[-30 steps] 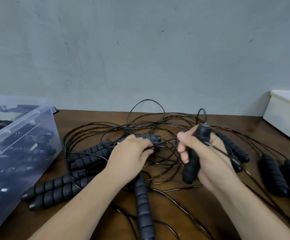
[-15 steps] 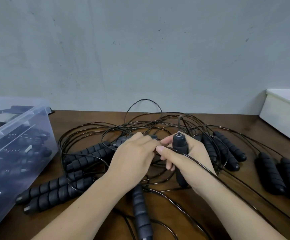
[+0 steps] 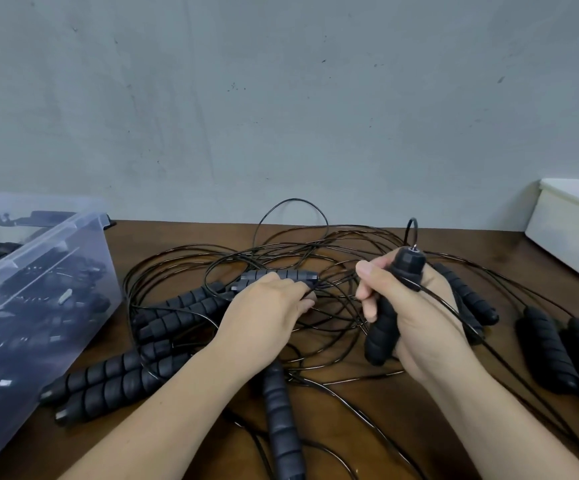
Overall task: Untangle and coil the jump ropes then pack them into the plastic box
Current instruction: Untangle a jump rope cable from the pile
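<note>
The right hand (image 3: pixel 416 317), fingers wrapped round an upright foam rope handle (image 3: pixel 383 329), stood beside the left hand (image 3: pixel 264 317), palm-down, fingers curled into the tangled jump ropes (image 3: pixel 184 302), grip hidden. The plastic box (image 3: pixel 84 258) sat left of both.

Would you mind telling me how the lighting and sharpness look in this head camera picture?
Head view: the light is soft and even, with faint shadows on the table; head view: glints run along the black cords; head view: the cloudy plastic box dims the ropes inside; head view: the handle in the right hand is fairly sharp, while the frame's edges look stretched.
</note>
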Available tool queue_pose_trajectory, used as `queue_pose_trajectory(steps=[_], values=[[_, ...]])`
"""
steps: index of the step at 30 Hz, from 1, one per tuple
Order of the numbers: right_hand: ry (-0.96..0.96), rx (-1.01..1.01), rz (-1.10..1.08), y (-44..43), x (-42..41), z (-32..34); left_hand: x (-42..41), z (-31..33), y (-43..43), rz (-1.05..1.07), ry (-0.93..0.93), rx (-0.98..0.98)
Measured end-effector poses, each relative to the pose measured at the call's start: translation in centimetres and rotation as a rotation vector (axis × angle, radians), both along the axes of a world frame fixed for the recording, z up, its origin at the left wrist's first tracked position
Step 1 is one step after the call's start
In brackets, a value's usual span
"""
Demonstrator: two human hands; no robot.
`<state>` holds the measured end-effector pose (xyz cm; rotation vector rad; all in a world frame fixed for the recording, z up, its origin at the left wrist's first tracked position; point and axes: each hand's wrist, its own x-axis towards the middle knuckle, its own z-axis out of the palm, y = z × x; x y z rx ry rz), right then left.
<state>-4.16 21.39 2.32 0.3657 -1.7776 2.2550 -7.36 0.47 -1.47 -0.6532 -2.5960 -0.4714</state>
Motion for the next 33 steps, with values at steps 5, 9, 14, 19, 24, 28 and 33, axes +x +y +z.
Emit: queue_pose_trajectory(steps=[5, 9, 14, 19, 24, 28, 33], values=[[0.044, 0.201, -0.036, -0.3, -0.1, -0.9, 1.1, 1.0, 0.4, -0.024, 0.104, 0.078], [0.078, 0.368, 0.020, -1.1, 0.2, -1.7, 1.8, 1.0, 0.9, -0.085, 0.114, 0.084], [0.098, 0.456, 0.013, -1.1, 0.2, -2.1, 1.1, 0.3, 0.7, -0.053, 0.042, 0.031], [-0.002, 0.043, 0.040, -0.2, 0.2, -0.1, 0.2, -0.5, 0.2, -0.050, -0.016, 0.037], [-0.046, -0.063, -0.001, 0.6, 0.0, 0.4, -0.1, -0.6, 0.2, -0.038, -0.008, 0.044], [-0.023, 0.097, -0.059, 0.0, -0.2, -0.4, 0.4, 0.3, 0.4, -0.021, 0.031, 0.052], [0.005, 0.305, 0.014, -1.3, 0.3, -1.5, 1.3, 0.7, 0.7, -0.088, 0.082, 0.099]])
